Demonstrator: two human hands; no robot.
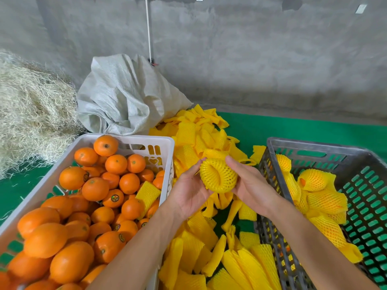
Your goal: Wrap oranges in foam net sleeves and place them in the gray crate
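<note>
Straw [31, 114], pale, dry and tangled, is heaped far left of the white crate [125, 141], and a crumpled woven sack [125, 95] slumps against the rough concrete wall [251, 59] just behind that crate. The white crate is smooth slotted plastic, piled with glossy round oranges [83, 206], several bearing small dark stickers; one flat yellow sleeve [147, 194] lies on the fruit at its right edge. Right of the white crate, loose foam net sleeves [199, 243] sprawl in a bright yellow drift over the green tabletop [293, 128], soft, ribbed and mesh-like, some flat, some curled.

Above that drift the hands hold one netted orange [217, 175], its sleeve stretched into a rounded lattice with an open puckered mouth. The left hand [188, 191] cups it from below with fingers curled round its side; the right hand [251, 183] grips its other side, thumb on top.

Farther right of the white crate stands the gray crate [314, 147], dull perforated plastic, holding a few wrapped oranges [314, 183] with loose net ends. The right forearm crosses over its near wall.
</note>
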